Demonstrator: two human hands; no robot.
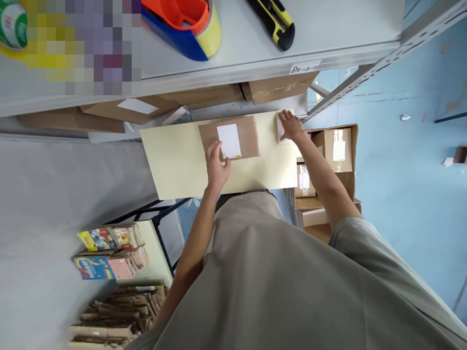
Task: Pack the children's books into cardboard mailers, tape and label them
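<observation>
On a pale yellow board (178, 165) lies a flat brown cardboard package (250, 136) with a white label (229, 140) on its face. My left hand (218, 169) is at the label's lower left corner, fingers apart, with fingertips touching near its edges. Toward the board's right end, my right hand (292, 127) rests over a small white paper piece or pad (280, 129). Its fingers are spread across the paper, the thumb apart at the lower side. The hand covers much of the paper, so its thickness is hard to tell.
Above the board runs a grey shelf (233, 68) carrying a tape dispenser (197, 29) and a yellow-black utility knife (275, 24). Cardboard boxes (284, 87) sit beneath it. An open carton (353, 146) holding boxes stands right. Packages and colourful books (97, 267) are lower left.
</observation>
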